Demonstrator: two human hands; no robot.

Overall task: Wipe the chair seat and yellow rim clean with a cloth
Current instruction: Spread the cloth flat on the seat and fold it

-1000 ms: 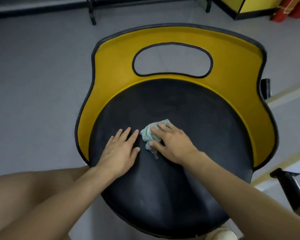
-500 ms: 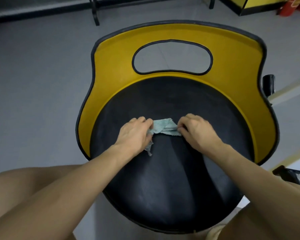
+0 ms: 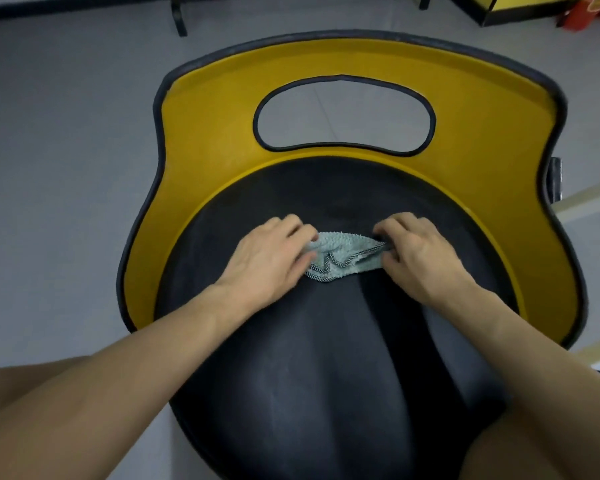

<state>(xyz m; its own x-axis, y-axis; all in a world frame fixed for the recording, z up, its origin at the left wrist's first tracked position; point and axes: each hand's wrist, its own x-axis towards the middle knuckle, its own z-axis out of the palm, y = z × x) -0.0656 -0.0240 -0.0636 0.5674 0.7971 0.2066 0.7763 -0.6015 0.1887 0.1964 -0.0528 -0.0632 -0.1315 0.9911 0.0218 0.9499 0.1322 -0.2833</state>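
A chair with a round black seat (image 3: 326,358) and a curved yellow rim (image 3: 215,140) with an oval cut-out fills the view. A small pale green cloth (image 3: 343,258) with a dark stitched edge lies on the middle of the seat, stretched between both hands. My left hand (image 3: 271,258) pinches its left end. The cloth's right end is gripped by my right hand (image 3: 420,254). Both hands rest on the seat, fingers curled over the cloth ends.
Grey floor (image 3: 66,133) surrounds the chair. Black furniture legs (image 3: 179,15) stand at the far edge. A yellow and black cabinet (image 3: 499,8) and red objects (image 3: 582,15) sit at the top right. A black armrest part (image 3: 555,181) juts from the chair's right side.
A second ago my right hand alone held the bunched cloth and my left lay flat. Now both hands hold it and have pulled it wider apart.
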